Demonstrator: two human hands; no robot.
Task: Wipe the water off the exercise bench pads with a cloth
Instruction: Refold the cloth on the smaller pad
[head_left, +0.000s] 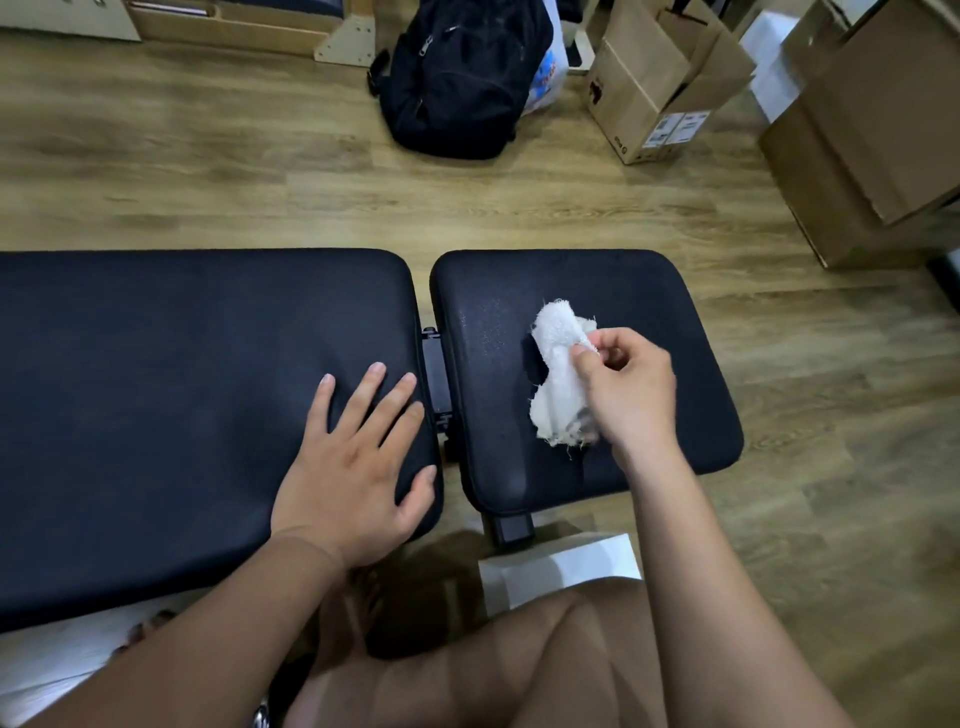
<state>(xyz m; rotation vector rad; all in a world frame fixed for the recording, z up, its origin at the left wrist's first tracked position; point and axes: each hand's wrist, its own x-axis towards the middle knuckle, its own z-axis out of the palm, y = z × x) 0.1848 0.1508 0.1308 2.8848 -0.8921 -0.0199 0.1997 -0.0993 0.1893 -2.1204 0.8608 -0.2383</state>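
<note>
white frayed terry cloth (558, 371) lies bunched on the smaller black padded seat pad (649, 291) of the worktop, roughly at its middle, with ragged threads trailing at its near and far ends. right hand (631, 387) sits over the cloth's right side, its grip pressed together on a fold: thumb and forefinger (584, 358) pinch the upper edge, the other fingers curl under the palm against the lower part. most of the cloth spreads out to the left of that grip and rests on the pad. fine water droplets (488, 332) speckle the pad surface just left of the cloth, between it and the pad's left edge.

left hand (358, 457) lies flat, fingers spread, on the near right corner of the long black padded back pad (156, 389), its fingertips close to the gap where a black metal hinge bracket (435, 369) joins the two pads. it holds nothing.

beyond the worktop, on the wood-look floor (208, 156), stand a black backpack (457, 78) and brown cardboard boxes (862, 130)
</note>
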